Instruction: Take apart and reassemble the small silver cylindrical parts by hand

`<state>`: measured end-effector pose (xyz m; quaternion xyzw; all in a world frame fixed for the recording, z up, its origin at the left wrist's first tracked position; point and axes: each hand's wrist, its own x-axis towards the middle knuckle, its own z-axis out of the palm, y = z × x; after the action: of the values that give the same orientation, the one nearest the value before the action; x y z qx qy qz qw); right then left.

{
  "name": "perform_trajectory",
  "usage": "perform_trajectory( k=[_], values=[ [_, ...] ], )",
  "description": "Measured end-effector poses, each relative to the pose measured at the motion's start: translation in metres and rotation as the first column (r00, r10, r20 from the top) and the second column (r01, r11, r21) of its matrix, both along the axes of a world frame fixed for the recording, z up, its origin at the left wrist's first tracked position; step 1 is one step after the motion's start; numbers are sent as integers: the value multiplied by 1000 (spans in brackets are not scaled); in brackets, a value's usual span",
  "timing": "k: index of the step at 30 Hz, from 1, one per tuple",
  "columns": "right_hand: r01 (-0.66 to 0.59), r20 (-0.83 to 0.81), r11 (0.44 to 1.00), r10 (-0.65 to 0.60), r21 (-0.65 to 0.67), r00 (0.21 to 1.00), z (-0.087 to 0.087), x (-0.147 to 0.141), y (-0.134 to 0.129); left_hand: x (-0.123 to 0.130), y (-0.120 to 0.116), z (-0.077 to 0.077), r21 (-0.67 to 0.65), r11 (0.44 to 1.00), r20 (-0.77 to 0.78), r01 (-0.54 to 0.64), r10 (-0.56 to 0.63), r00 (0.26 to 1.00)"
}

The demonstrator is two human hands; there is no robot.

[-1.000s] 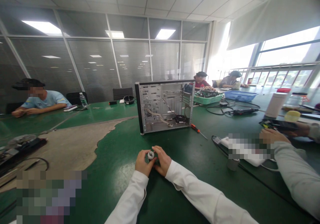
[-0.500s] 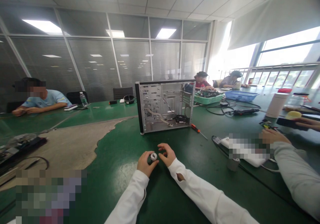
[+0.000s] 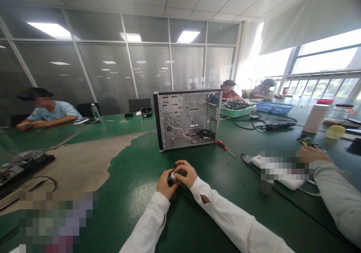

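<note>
In my left hand [image 3: 166, 185], the thumb and fingers are closed around a small silver-white cylinder [image 3: 173, 176] with a round top. It stands just above or on the green table; the contact is hidden. My right hand [image 3: 187, 174] is at the same cylinder, its thumb and fingertips on the top edge. What the cylinder is, I cannot make out. Beyond my hands stands an open computer case [image 3: 187, 121] with cables and a fan inside. An orange-handled screwdriver [image 3: 222, 145] lies by its right front corner.
On the right lie a white power strip [image 3: 293, 180], a grey plug [image 3: 266, 186] and a co-worker's hand [image 3: 314, 155]. Behind are a green basket [image 3: 238, 112], a blue basket [image 3: 273, 108] and a flask [image 3: 314, 118]. Electronics [image 3: 25, 166] lie at left.
My right hand has moved left onto the top of the cylinder. On the right, a co-worker's second hand and a dark object have pulled away from beside the yellow lump.
</note>
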<state>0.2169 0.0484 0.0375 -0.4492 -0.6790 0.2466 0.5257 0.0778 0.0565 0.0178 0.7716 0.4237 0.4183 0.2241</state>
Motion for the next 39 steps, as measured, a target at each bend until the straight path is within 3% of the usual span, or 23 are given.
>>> perform_trajectory(
  k=[9,15,19,25,32,39],
  values=[
    [-48,146,989,27,143,989,7,-4,4,-2,8,-6,11,1000,-31,6,-6,999],
    [39,61,981,-51,188,997,14,4,9,-1,0,0,15,999,7,-40,39,999],
    [96,108,983,-113,155,988,-5,24,18,-4,6,-6,22,995,31,-98,97,995],
    [23,252,996,-43,81,967,-43,43,26,-6,22,-27,16,973,87,-229,227,970],
    [43,196,999,-41,-9,980,-49,46,31,-7,24,-31,0,972,69,-234,234,970],
    [209,38,962,-206,-174,978,-61,60,50,-10,26,-28,-151,968,83,-201,214,973]
  ],
)
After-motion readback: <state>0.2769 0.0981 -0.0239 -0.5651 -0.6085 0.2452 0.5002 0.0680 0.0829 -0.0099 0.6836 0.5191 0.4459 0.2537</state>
